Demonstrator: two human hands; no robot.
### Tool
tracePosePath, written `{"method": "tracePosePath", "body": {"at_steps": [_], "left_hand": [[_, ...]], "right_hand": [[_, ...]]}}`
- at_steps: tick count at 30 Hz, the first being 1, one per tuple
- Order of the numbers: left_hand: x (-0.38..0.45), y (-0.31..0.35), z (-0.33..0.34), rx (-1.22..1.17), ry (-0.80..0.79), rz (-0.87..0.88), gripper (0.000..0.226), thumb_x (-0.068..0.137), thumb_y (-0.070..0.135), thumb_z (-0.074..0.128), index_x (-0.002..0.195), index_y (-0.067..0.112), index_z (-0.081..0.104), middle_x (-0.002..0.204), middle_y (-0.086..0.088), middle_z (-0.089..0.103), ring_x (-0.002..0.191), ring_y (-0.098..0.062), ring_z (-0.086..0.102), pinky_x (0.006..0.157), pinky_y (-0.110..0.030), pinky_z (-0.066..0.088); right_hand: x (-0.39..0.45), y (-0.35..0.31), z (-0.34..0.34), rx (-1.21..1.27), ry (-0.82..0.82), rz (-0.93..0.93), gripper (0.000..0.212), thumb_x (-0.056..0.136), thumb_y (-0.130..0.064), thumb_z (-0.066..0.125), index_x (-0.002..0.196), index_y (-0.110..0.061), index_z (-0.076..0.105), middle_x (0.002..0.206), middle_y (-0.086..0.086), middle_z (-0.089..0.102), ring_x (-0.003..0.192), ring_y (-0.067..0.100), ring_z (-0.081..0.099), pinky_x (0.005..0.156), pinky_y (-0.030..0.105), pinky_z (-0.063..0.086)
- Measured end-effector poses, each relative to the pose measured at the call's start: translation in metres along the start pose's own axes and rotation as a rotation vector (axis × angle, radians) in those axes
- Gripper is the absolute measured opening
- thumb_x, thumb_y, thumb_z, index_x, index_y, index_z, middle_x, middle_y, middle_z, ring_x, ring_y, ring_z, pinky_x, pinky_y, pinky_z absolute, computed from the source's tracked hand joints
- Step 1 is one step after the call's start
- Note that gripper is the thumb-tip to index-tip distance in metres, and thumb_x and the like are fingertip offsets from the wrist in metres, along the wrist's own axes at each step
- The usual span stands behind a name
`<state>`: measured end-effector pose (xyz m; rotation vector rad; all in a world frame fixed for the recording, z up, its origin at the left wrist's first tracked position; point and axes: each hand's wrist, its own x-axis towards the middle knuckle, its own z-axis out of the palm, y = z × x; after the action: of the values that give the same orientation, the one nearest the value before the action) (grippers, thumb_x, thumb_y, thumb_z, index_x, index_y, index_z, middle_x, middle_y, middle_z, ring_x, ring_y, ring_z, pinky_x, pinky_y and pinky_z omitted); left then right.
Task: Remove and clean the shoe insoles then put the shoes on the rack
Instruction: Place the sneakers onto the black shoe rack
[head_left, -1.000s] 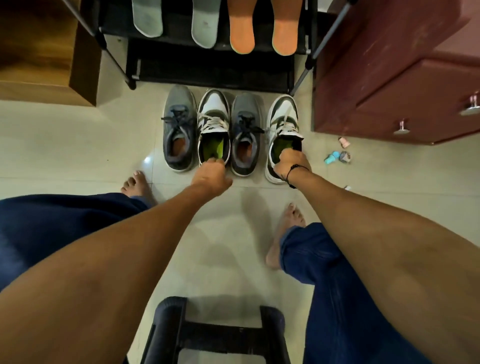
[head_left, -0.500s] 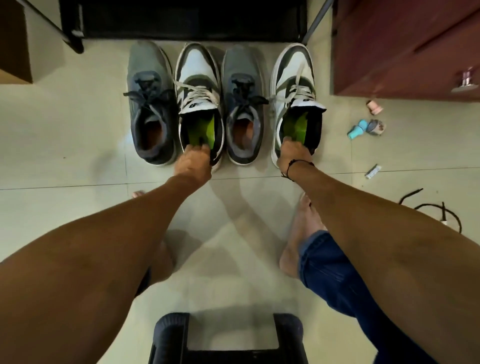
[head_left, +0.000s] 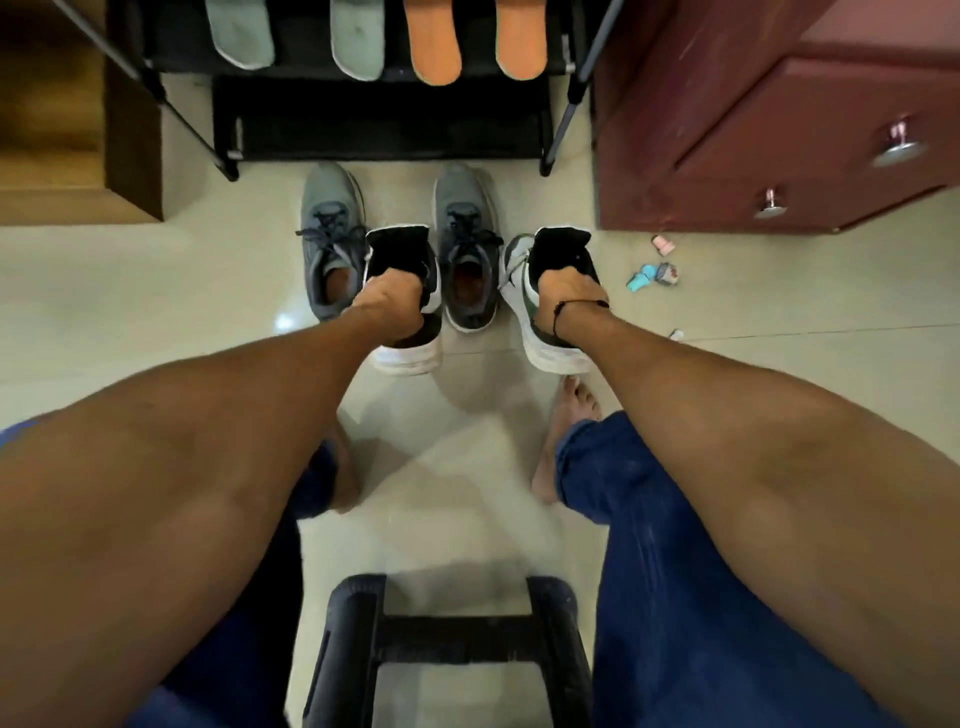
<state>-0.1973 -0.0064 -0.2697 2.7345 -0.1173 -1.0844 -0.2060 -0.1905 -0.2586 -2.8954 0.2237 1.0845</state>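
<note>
Both white-and-black leather sneakers are now off the tiled floor (head_left: 156, 291), lifted from the row a moment ago. Left hand (head_left: 390, 306) grip holds the left white-and-black sneaker (head_left: 410, 291) by its collar; right hand (head_left: 563, 296) grip holds the right white-and-black sneaker (head_left: 556, 312) likewise. Two grey mesh sneakers (head_left: 332, 234) stay down. Grey and orange foam insoles (head_left: 434, 41) lie on the black metal rack (head_left: 384, 124). Likely next: pull this pair's insoles.
</note>
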Motion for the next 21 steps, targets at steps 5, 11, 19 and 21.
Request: {"method": "tracePosePath", "body": {"at_steps": [5, 11, 19, 21], "left_hand": [[-0.082, 0.016, -0.034, 0.132, -0.143, 0.054, 0.034, 0.086, 0.012, 0.062, 0.113, -0.008, 0.058, 0.094, -0.017, 0.058, 0.084, -0.031, 0.053, 0.059, -0.028, 0.046], [-0.119, 0.027, -0.058, 0.006, -0.279, 0.04, 0.046, 0.085, 0.008, 0.066, 0.126, 0.0, 0.047, 0.114, -0.018, 0.055, 0.095, -0.043, 0.062, 0.077, -0.045, 0.056], [-0.086, 0.019, -0.064, -0.011, -0.445, 0.029, 0.047, 0.079, 0.01, 0.07, 0.121, 0.002, 0.05, 0.114, -0.017, 0.054, 0.097, -0.039, 0.061, 0.079, -0.046, 0.057], [-0.08, 0.018, -0.066, 0.012, -0.432, 0.049, 0.044, 0.08, 0.013, 0.07, 0.12, 0.003, 0.052, 0.106, -0.014, 0.054, 0.094, -0.033, 0.06, 0.078, -0.04, 0.056]], "right_hand": [[-0.08, -0.02, -0.035, -0.118, -0.124, -0.067, 0.038, 0.084, -0.007, 0.054, 0.122, -0.001, 0.053, 0.122, 0.018, 0.054, 0.113, 0.036, 0.052, 0.093, 0.047, 0.046], [-0.125, -0.046, -0.068, -0.295, -0.319, -0.133, 0.024, 0.084, -0.006, 0.055, 0.107, -0.008, 0.053, 0.093, 0.013, 0.06, 0.069, 0.026, 0.056, 0.064, 0.034, 0.043], [-0.084, -0.064, -0.076, -0.341, -0.465, -0.121, 0.016, 0.079, 0.001, 0.051, 0.065, -0.005, 0.048, 0.06, 0.01, 0.053, 0.054, 0.023, 0.049, 0.051, 0.03, 0.04], [-0.072, -0.068, -0.078, -0.301, -0.497, -0.127, 0.016, 0.076, 0.001, 0.05, 0.062, -0.006, 0.045, 0.065, 0.01, 0.048, 0.057, 0.023, 0.049, 0.054, 0.027, 0.039]]}}
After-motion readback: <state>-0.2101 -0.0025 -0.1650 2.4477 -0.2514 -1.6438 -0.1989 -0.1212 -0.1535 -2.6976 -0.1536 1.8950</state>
